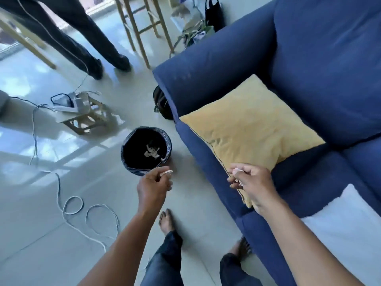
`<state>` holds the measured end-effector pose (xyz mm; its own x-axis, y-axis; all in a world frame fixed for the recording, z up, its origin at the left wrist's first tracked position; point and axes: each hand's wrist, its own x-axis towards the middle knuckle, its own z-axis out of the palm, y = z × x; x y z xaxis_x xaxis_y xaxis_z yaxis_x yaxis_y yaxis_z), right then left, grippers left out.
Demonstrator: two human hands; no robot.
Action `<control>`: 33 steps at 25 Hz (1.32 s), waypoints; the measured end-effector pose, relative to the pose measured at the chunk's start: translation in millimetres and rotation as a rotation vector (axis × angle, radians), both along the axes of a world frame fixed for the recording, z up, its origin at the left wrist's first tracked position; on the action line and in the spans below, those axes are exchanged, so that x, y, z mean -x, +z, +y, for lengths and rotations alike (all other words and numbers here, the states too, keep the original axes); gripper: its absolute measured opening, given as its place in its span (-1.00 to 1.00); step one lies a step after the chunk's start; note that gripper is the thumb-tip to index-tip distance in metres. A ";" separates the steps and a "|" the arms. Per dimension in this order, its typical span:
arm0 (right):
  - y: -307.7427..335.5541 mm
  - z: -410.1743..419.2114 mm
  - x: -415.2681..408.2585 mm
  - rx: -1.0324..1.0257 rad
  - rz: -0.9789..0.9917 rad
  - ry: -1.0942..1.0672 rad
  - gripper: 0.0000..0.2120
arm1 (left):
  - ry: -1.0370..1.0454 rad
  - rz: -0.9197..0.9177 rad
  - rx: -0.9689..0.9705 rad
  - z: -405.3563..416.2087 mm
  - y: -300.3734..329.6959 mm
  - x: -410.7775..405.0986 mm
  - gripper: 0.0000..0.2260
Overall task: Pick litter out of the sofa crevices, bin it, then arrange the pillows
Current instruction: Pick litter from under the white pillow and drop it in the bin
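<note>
Left hand [153,187]: fingers curled, pinching a pale litter scrap [166,172] at the fingertips.
Right hand [250,183]: fingers curled round a second pale scrap [237,172], held over the sofa [206,79] front edge.
Bin [146,150]: on the floor, left of the sofa, just far-left of the left hand; pale litter already inside.
Key relation: left hand is nearer the bin, its scrap almost at the near rim; right hand is well apart, to the right.
Yellow pillow [251,122]: lying flat on the seat.
White pillow [348,223]: near right.
Judgement: binning step; pillows not yet arranged.
</note>
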<state>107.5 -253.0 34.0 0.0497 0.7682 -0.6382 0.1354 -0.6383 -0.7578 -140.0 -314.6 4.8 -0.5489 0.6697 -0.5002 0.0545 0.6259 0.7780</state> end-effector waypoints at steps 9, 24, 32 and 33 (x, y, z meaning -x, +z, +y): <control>-59.6 53.6 281.0 0.030 -0.053 0.216 -0.88 | 0.140 0.169 0.115 16.1 -63.2 220.5 -0.90; -329.9 161.7 389.0 0.034 -0.370 0.514 -0.61 | 0.011 0.248 0.338 76.5 -270.5 256.7 -0.60; -236.6 142.6 353.7 -0.126 -0.517 0.623 -0.63 | -0.173 0.394 0.208 75.5 -203.4 243.6 -0.65; -225.2 135.7 347.0 -0.169 -0.556 0.659 -0.63 | -0.219 0.430 0.183 77.9 -191.4 240.8 -0.65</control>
<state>-239.5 -117.3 -191.2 -0.1675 0.8323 -0.5284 0.8147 -0.1850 -0.5496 -380.8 -236.7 -186.6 -0.5873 0.7147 -0.3799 0.4901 0.6876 0.5357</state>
